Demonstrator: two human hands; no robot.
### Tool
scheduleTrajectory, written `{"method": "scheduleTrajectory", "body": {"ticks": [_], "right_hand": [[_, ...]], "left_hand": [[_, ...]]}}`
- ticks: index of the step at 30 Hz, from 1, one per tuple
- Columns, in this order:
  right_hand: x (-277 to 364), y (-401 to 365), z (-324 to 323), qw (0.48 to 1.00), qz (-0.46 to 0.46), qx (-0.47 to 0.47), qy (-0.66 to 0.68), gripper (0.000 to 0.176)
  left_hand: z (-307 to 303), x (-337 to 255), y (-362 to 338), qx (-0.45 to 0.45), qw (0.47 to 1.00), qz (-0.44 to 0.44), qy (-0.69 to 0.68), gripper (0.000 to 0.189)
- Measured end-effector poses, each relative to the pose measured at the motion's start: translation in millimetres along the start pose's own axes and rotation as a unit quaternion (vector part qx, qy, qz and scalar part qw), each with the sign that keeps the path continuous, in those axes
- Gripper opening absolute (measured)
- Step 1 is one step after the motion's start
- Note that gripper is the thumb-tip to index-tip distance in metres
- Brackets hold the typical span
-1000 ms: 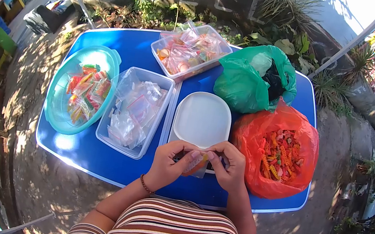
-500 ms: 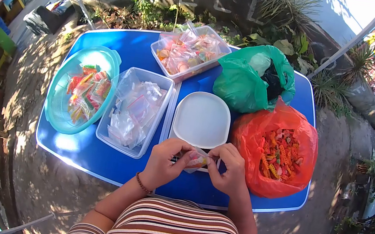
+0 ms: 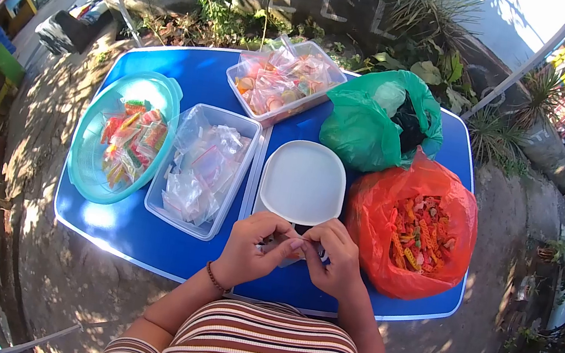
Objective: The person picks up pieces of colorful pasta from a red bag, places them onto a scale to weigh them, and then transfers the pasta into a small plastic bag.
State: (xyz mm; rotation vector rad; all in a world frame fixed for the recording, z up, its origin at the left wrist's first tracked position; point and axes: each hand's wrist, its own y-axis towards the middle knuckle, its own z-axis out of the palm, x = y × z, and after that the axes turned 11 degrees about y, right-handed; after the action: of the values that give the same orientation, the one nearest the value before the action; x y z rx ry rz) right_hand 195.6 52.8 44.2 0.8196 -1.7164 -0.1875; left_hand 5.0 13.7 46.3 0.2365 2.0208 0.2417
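Observation:
At the near edge of the table, my left hand [image 3: 259,246] and my right hand [image 3: 333,257] meet with thumbs and fingertips pinched together. Between them is a small clear plastic bag [image 3: 295,254] with colourful bits inside, mostly hidden by my fingers. Just beyond the hands lies a white rounded-square plate [image 3: 303,183] with nothing on it. Right of my right hand, a red plastic bag [image 3: 371,219] stands open, full of small red, orange and yellow pieces [image 3: 421,234].
On the blue table [image 3: 120,236] are a clear tub [image 3: 220,222] of empty plastic bags, a turquoise basin [image 3: 80,164] holding filled bags, another tub [image 3: 273,114] of filled bags at the back, and a green plastic bag [image 3: 355,132].
My hands have drawn closer together, and their fingertips now meet at the top of the small bag. Less of the bag shows than before.

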Motion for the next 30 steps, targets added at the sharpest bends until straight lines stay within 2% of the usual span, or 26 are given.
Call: {"method": "scheduleTrajectory", "body": {"ticks": [3, 7, 9, 10, 12, 16, 19, 25, 30], "right_hand": [[-5, -2, -7, 1.000, 0.000, 0.004, 0.014, 0.016], [-2, 2, -8, 0.998, 0.023, -0.014, 0.057, 0.017], [17, 13, -11, 0.995, 0.081, -0.008, 0.063, 0.015], [24, 17, -11, 0.992, 0.109, -0.004, 0.066, 0.014], [15, 12, -7, 0.992, 0.108, -0.011, 0.069, 0.015], [7, 11, -2, 0.993, 0.102, -0.032, 0.056, 0.017], [13, 24, 6, 0.996, 0.076, -0.025, 0.048, 0.019], [24, 65, 44, 0.997, -0.045, 0.038, 0.046, 0.028], [21, 105, 110, 0.985, -0.097, 0.096, 0.103, 0.031]], "left_hand": [[2, 8, 1, -0.037, 0.994, 0.098, 0.039, 0.009], [5, 9, -2, -0.074, 0.996, 0.052, -0.009, 0.008], [5, 11, -2, -0.080, 0.994, -0.003, -0.069, 0.009], [5, 10, -2, -0.075, 0.995, 0.003, -0.062, 0.011], [2, 7, 1, -0.064, 0.997, 0.017, -0.048, 0.015], [-7, 1, 1, -0.046, 0.998, -0.033, -0.037, 0.029], [-18, 10, -4, -0.041, 0.997, -0.048, -0.052, 0.035], [-65, 7, -17, -0.149, 0.984, 0.024, 0.090, 0.034], [-114, 25, -35, -0.253, 0.935, 0.017, 0.246, 0.033]]}}
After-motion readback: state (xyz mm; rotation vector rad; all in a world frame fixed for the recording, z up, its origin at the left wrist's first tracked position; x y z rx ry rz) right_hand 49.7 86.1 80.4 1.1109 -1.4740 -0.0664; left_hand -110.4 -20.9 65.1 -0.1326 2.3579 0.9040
